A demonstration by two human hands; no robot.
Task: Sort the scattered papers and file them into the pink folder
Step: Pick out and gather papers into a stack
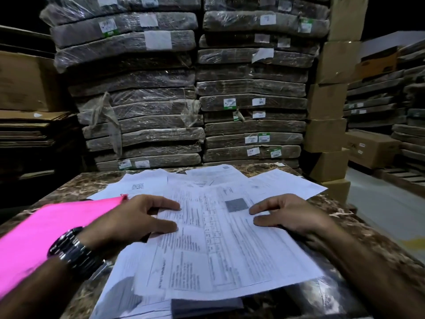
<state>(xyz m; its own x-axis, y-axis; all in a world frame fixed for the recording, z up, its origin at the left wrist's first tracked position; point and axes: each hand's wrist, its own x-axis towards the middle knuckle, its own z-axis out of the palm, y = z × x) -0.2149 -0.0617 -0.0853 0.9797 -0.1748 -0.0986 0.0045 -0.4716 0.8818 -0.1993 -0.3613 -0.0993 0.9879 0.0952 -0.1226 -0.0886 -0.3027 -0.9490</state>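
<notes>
Scattered white printed papers (220, 245) overlap in a loose pile across the middle of a brown marble table (358, 229). The pink folder (55, 229) lies at the left, partly under my left forearm, with a pink string tie at its far corner. My left hand (135, 217), a metal watch on its wrist, rests on the left edge of the top sheet, thumb and fingers pinching that edge. My right hand (292, 215) lies on the sheet's right side, fingers spread and pressing down. More sheets (282, 183) fan out behind the hands.
Tall stacks of plastic-wrapped flat bundles (197, 93) rise right behind the table. Cardboard boxes (328, 111) stand at the right, flattened cartons (30, 127) at the left. A floor aisle (379, 203) opens to the right of the table.
</notes>
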